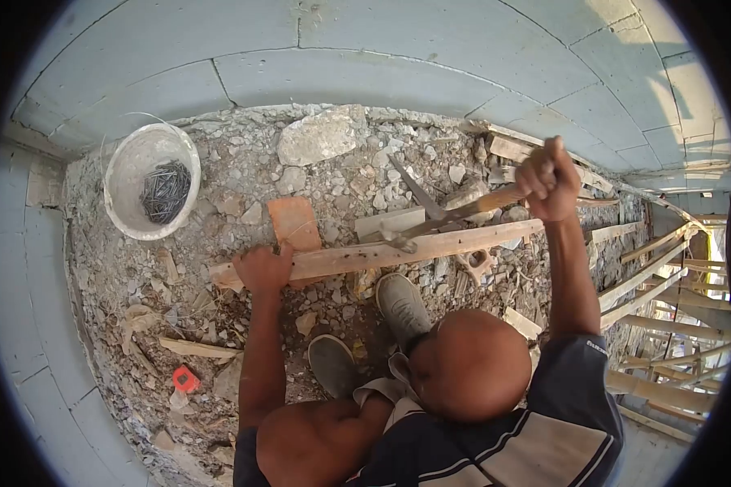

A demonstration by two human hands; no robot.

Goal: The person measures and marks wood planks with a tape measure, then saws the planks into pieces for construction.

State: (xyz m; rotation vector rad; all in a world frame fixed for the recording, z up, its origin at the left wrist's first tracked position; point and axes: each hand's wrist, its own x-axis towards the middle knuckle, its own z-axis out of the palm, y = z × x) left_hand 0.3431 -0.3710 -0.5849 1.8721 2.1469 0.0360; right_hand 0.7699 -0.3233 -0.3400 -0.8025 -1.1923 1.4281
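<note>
Nearest the camera, two shoes (402,304) are planted on the rubble (219,178), just below the plank (398,250). The plank is laid across the rubble with its long axis running left to right, the right end slightly higher in the picture.

The left hand (261,269) is pressed down on the plank's left end, the fingers wrapped over its edge, so that end is pinned. A flat brick (294,223) is seen just behind that hand, touching or under the plank; which cannot be told.

The right hand (550,180) is closed tight around the handle of a hammer (447,215), raised above the plank's right end. From this grip the handle is pointed down and to the left, and the metal head is set against the plank's middle, well apart from the left hand. The right hand is thus the nearer one to the working point.

Farther off, a white bucket (130,174) with nails (165,191) inside is stood at the upper left, beside the block wall (398,57).
</note>
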